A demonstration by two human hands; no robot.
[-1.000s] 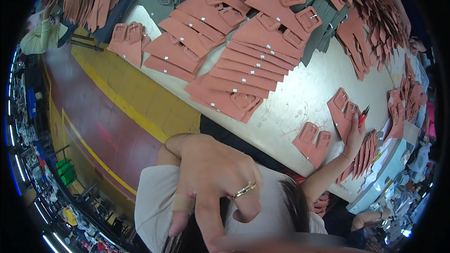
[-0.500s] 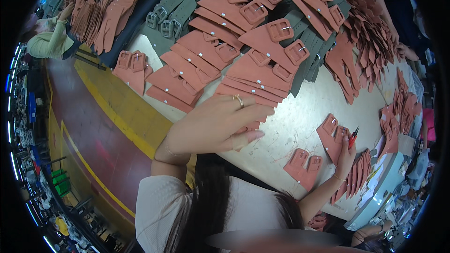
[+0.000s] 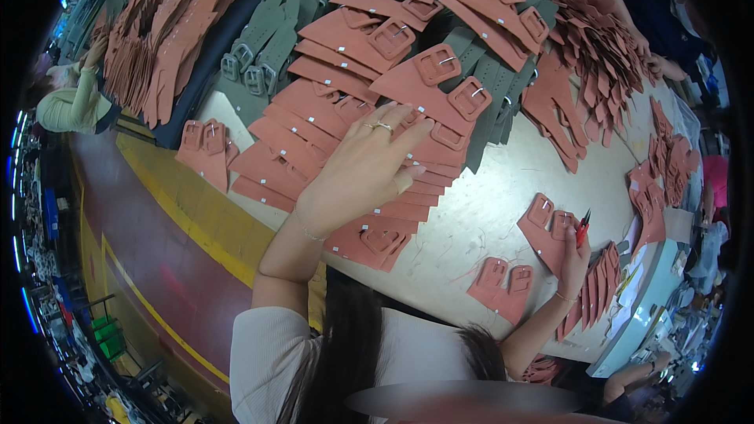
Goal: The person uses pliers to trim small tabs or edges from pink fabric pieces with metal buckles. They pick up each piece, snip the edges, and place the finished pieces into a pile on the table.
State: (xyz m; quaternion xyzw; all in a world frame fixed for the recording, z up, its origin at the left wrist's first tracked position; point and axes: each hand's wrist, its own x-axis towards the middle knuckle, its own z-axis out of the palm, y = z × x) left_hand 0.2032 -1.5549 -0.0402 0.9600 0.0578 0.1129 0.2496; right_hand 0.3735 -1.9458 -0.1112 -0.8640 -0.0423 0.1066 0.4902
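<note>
My left hand is spread over a fanned stack of terracotta leather strap pieces, its fingertips at the upper pieces with covered square buckles. Whether it presses on them I cannot tell. At the right, my right hand is closed around red-handled thread snips, their dark points upward. Right against its fingers lies a two-buckle terracotta piece; whether the fingers also grip it is unclear. A similar two-buckle piece lies flat on the pale table, left of my right hand.
Green buckled straps lie behind the terracotta rows. More terracotta pieces are heaped at the far right and beside my right wrist. A co-worker's arm reaches in at far right; another person is at far left.
My left hand has moved up and away over the stack, uncovering the nearest buckled pieces. My right hand still holds the snips. The whole view has shifted slightly.
</note>
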